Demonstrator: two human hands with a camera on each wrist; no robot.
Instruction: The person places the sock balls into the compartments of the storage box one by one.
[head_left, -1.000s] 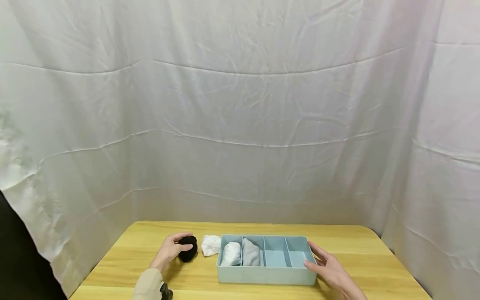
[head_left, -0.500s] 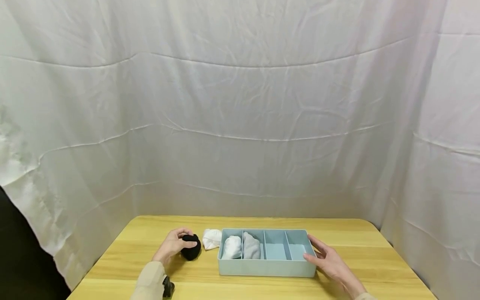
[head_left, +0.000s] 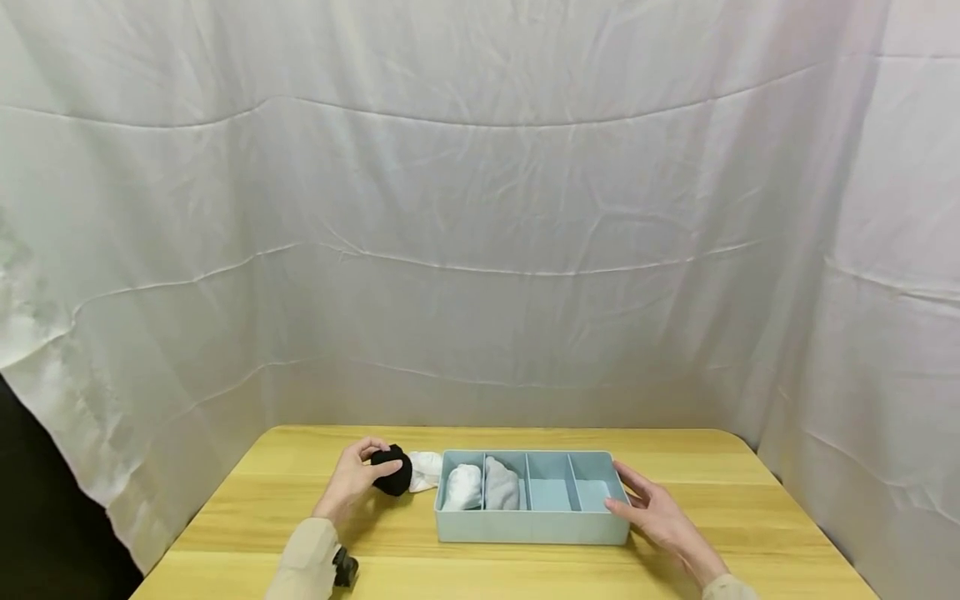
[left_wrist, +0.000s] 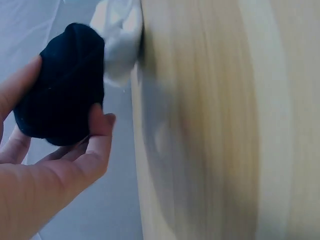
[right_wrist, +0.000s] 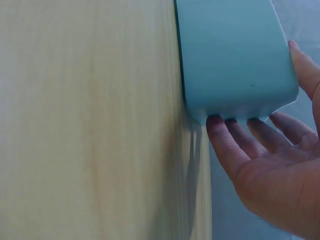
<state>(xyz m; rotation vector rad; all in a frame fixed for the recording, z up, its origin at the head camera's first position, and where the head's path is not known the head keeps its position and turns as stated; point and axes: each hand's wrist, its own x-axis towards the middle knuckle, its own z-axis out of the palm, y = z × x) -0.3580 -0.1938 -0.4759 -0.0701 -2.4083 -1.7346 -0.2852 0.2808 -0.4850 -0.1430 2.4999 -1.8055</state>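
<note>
The left hand (head_left: 352, 485) holds a black rolled sock (head_left: 393, 470), lifted just off the wooden table (head_left: 247, 508). In the left wrist view, the fingers (left_wrist: 17, 87) and thumb (left_wrist: 100, 137) curl round the sock from opposite sides; most of the bundle projects beyond the fingertips, toward the tray. The bundle is near-round; its long axis cannot be told.

A white rolled sock (head_left: 425, 469) lies on the table at 3 o'clock from the black sock, touching or just beside it, and just left of the tray.

The light blue divided tray (head_left: 534, 527) has its long axis running left to right across the table. It has four compartments: a white sock (head_left: 462, 487) in the leftmost, a grey sock (head_left: 501, 485) in the second.

The right hand (head_left: 660, 521) rests against the right end wall of the tray. Its fingers (right_wrist: 235, 145) are straight, with the tips touching the wall; it grasps nothing.
</note>
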